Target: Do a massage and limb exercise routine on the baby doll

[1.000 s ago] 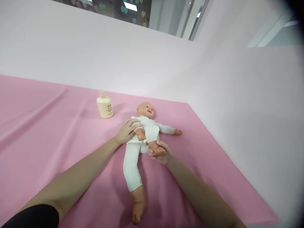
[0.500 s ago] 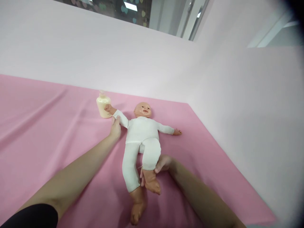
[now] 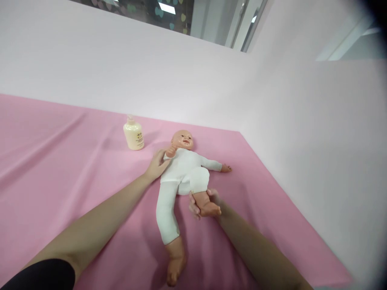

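A baby doll (image 3: 184, 163) with a white cloth body lies on its back on the pink sheet (image 3: 121, 241), head toward the wall. My left hand (image 3: 157, 164) is closed around the doll's arm at the left of the picture, which is folded over its chest with the small fist near the chin. Below, my right hand (image 3: 196, 205) grips the lower part of the raised leg from underneath, partly hidden behind it. That leg is bent at the knee, its foot pointing right. The other leg lies stretched toward me, and the other arm reaches out to the right.
A cream pump bottle (image 3: 134, 136) stands on the sheet left of the doll's head. White walls (image 3: 151, 72) rise behind and to the right of the pink surface. A window (image 3: 169, 16) is set in the back wall.
My left hand has moved right, folding the doll's arm from beside the bottle onto its chest. My right hand has raised the leg, bending the knee more and swinging the foot right.
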`<action>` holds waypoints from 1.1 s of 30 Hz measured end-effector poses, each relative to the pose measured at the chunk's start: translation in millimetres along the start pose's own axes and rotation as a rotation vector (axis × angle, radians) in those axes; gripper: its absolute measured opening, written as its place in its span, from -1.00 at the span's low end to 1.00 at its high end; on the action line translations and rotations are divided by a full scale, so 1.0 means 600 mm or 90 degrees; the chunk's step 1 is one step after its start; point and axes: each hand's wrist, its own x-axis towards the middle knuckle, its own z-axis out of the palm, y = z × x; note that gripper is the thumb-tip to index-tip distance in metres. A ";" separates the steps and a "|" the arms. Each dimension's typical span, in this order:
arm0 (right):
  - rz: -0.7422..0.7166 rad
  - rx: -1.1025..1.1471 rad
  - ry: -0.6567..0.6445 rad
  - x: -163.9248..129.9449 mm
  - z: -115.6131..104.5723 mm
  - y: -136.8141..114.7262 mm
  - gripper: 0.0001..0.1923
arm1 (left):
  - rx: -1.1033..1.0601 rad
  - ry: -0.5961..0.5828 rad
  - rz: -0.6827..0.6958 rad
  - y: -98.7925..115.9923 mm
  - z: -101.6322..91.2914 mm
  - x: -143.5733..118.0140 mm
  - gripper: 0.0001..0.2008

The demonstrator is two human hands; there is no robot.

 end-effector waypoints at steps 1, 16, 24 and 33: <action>-0.025 0.012 0.035 0.001 0.002 -0.002 -0.44 | 0.040 -0.041 0.046 0.006 -0.003 0.000 -0.67; -0.060 0.113 0.262 0.015 0.016 -0.020 -0.49 | 0.161 -0.163 0.196 0.024 -0.013 0.002 -0.53; -0.050 0.115 0.270 0.015 0.016 -0.020 -0.46 | 0.154 -0.185 0.202 0.017 -0.013 0.001 -0.50; -0.050 0.106 0.265 0.016 0.016 -0.019 -0.47 | 0.138 -0.182 0.195 0.024 -0.014 0.002 -0.53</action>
